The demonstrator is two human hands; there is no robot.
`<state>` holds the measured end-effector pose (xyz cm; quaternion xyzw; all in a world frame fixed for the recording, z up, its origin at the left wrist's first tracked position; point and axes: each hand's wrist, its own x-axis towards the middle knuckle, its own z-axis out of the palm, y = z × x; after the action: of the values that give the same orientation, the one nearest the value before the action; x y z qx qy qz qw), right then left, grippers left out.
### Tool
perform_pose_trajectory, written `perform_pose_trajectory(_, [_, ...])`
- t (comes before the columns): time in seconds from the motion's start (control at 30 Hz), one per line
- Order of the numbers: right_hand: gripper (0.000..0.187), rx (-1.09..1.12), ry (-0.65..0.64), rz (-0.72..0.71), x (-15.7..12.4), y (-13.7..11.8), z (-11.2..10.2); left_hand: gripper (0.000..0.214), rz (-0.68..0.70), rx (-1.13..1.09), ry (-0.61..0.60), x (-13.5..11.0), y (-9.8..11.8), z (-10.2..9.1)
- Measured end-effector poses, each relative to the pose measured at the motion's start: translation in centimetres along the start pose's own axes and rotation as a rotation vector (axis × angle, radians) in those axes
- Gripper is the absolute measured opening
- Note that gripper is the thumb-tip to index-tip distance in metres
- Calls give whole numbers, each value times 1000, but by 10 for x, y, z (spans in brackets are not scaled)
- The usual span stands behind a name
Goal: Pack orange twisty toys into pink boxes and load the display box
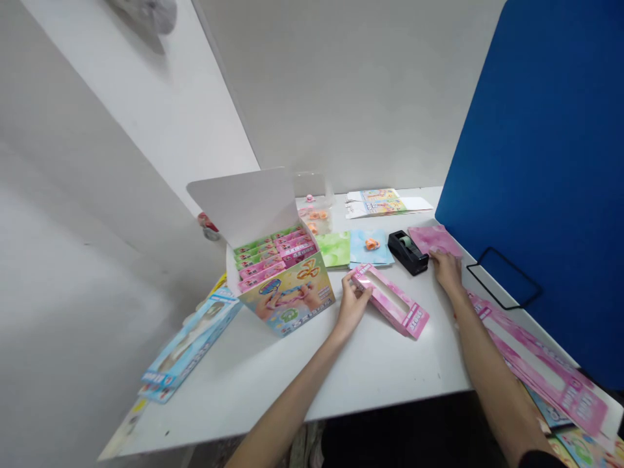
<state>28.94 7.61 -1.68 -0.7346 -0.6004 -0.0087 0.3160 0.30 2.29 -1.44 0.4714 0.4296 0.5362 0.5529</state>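
Observation:
My left hand (353,302) grips the left end of a pink window box (390,302), which lies tilted over the white table. My right hand (446,270) is at the front edge of a pink card (436,239), its fingers bent onto it; whether there is one card or a stack I cannot make out. Just left of those fingers stands a black tape dispenser (408,252). An orange trinket (372,244) rests on light blue cards (368,257), with green cards (334,248) beside them.
An open display box (287,296) filled with pink and green packets stands left of centre. Blue window boxes (190,344) lie at the left edge, flattened pink boxes (536,364) at the right. Behind are a clear container (314,211) and flat printed cartons (383,203). A blue partition (541,182) borders the right.

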Motion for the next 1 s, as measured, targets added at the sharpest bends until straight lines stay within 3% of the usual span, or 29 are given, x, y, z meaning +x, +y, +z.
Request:
perform_pose_trajectory(0.27, [29,-80,59,151,9,2,-10,58,74,109,49,4,-6,-6])
perform_pose_trajectory(0.4, [29,-44,68,193,7,3,-15,71,135,196,28,3,-11,-5])
perform_pose_trajectory(0.6, [25,10,72,214,7,4,-14,80,178,629,117,-4,-15,-3])
perform_pose_trajectory(0.67, [26,30,81,234,8,6,-12,70,234,748,40,-7,-14,-2])
perform_pose_trajectory(0.8, [25,66,99,270,9,10,-8,36,387,851,-236,-14,-9,3])
perform_pose_trajectory(0.87, [24,82,112,278,10,10,-7,29,442,922,-341,-19,-8,5])
perform_pose_trajectory(1.0, [22,113,160,283,10,11,-5,28,497,1041,-365,-25,-6,8])
